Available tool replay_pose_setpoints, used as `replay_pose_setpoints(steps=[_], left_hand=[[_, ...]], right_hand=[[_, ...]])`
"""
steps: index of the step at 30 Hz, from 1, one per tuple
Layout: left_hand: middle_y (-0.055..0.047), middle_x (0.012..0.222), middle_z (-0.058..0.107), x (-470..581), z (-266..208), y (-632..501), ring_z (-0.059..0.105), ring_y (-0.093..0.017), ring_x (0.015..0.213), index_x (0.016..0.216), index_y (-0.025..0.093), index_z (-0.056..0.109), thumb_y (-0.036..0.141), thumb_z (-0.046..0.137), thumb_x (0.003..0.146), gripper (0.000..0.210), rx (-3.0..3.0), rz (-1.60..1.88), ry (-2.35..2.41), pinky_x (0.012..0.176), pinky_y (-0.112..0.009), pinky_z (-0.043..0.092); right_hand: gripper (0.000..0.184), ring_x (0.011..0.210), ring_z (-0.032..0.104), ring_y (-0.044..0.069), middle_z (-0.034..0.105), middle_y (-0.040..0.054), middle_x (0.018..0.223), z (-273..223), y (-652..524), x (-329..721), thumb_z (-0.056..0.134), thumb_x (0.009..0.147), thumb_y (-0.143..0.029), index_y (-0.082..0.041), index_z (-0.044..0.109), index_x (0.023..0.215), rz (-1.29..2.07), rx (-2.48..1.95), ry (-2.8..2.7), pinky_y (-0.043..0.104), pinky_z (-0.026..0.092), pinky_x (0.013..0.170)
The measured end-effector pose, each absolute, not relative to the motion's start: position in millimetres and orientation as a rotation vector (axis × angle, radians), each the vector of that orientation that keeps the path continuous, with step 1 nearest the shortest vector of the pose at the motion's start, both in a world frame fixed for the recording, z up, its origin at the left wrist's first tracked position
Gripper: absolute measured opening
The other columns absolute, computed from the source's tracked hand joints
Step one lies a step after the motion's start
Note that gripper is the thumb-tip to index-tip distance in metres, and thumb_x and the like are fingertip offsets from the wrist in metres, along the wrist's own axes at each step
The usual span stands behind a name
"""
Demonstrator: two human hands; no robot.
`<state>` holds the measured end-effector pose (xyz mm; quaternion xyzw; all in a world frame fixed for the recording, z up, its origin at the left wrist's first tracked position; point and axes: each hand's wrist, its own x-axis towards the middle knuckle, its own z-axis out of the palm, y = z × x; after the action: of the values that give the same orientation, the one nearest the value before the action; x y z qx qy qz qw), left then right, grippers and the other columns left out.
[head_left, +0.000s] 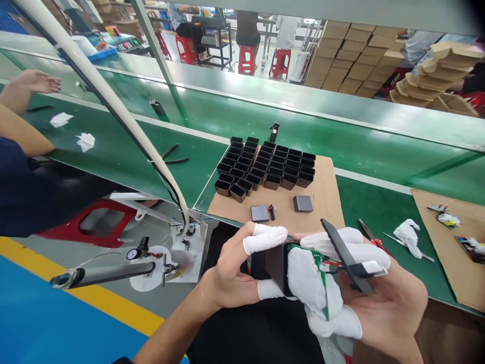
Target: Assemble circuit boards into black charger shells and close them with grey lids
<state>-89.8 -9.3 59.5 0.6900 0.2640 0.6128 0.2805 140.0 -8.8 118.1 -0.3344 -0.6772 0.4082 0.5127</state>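
My left hand (231,270), with white finger cots on its fingers, is closed around a black plastic case (276,265). The case's open end faces right. In my right hand (396,296), also in finger cots, is a green circuit board (318,259) largely covered by a lump of white putty (303,275). The board's left edge is at the case's mouth; how far inside it reaches is hidden. A flat black end plate (343,253) stands beside the board near my right fingers, with wires between them and a white connector (373,267) on its far side.
Several open black cases (273,164) stand in rows on a cardboard sheet (326,192). Red-handled scissors (373,237) and a crumpled white cloth (408,235) lie to the right. Another cardboard sheet (447,242) bears small assemblies. At left are a pale pole (113,108) and a co-worker's hand (38,82).
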Motion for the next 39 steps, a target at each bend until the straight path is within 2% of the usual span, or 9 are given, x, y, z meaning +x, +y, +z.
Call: replay_pose_setpoints(steps=[5,10,16,19,22,29,32,35,39], left_hand=[[-0.021,0.132,0.078,-90,59,-9,0.081,-0.037,0.112,0.157,0.018,0.065,0.028,0.103,0.079,0.088,1.866,1.645,0.687,0.091,-0.054,0.075],[-0.02,0.129,0.08,-89,60,-8,0.081,-0.037,0.108,0.157,0.022,0.065,0.036,0.101,0.081,0.085,1.869,1.656,0.71,0.086,-0.053,0.075],[-0.021,0.128,0.079,-88,62,-6,0.08,-0.032,0.107,0.156,0.014,0.064,0.028,0.101,0.082,0.084,1.93,1.667,0.664,0.088,-0.046,0.073],[-0.019,0.127,0.08,-87,62,-6,0.08,-0.034,0.103,0.157,0.02,0.064,0.033,0.1,0.083,0.083,1.894,1.668,0.67,0.082,-0.049,0.073],[-0.019,0.126,0.08,-86,61,-5,0.079,-0.035,0.101,0.158,0.022,0.064,0.037,0.099,0.083,0.084,1.882,1.661,0.672,0.079,-0.05,0.073],[-0.019,0.127,0.08,-87,60,-7,0.079,-0.034,0.1,0.158,0.023,0.064,0.036,0.099,0.084,0.083,1.89,1.651,0.687,0.078,-0.05,0.073],[-0.02,0.127,0.08,-87,60,-7,0.079,-0.034,0.102,0.158,0.022,0.064,0.034,0.1,0.083,0.083,1.894,1.653,0.682,0.081,-0.049,0.073],[-0.021,0.127,0.079,-87,61,-6,0.08,-0.033,0.104,0.156,0.016,0.064,0.031,0.101,0.081,0.085,1.912,1.667,0.656,0.086,-0.047,0.073],[-0.021,0.128,0.079,-86,60,-6,0.08,-0.032,0.109,0.156,0.015,0.063,0.03,0.102,0.08,0.087,1.909,1.682,0.646,0.088,-0.045,0.072]], right_hand=[[0.063,0.08,0.073,0.031,0.08,0.0083,0.1,115,-11,141,0.107,0.068,-0.029,-0.03,0.078,0.124,0.967,-0.764,-1.628,0.045,0.067,0.064],[0.063,0.087,0.074,0.03,0.079,0.0076,0.105,113,-10,143,0.104,0.076,-0.033,-0.03,0.074,0.132,0.956,-0.7,-1.673,0.045,0.068,0.07],[0.063,0.088,0.077,0.032,0.081,0.0089,0.103,117,-8,144,0.106,0.074,-0.033,-0.03,0.076,0.13,0.935,-0.702,-1.729,0.045,0.067,0.069],[0.065,0.081,0.078,0.03,0.081,0.0115,0.117,117,-7,145,0.103,0.076,-0.022,-0.03,0.075,0.134,0.993,-0.684,-1.731,0.045,0.069,0.066],[0.073,0.079,0.079,0.031,0.081,0.0112,0.123,115,-6,146,0.104,0.068,-0.014,-0.032,0.075,0.133,1.034,-0.675,-1.717,0.049,0.071,0.069],[0.062,0.089,0.076,0.032,0.081,0.0079,0.108,115,-6,146,0.104,0.076,-0.028,-0.031,0.075,0.131,0.965,-0.691,-1.746,0.044,0.067,0.07],[0.062,0.089,0.076,0.03,0.08,0.0085,0.111,116,-6,145,0.105,0.076,-0.03,-0.029,0.075,0.13,0.966,-0.693,-1.747,0.044,0.067,0.073],[0.059,0.1,0.078,0.032,0.081,0.0106,0.116,118,-3,143,0.105,0.075,-0.032,-0.027,0.076,0.126,0.904,-0.694,-1.784,0.045,0.068,0.082],[0.056,0.1,0.077,0.03,0.079,0.0098,0.117,121,0,140,0.105,0.076,-0.034,-0.027,0.077,0.125,0.916,-0.694,-1.816,0.043,0.068,0.081]])
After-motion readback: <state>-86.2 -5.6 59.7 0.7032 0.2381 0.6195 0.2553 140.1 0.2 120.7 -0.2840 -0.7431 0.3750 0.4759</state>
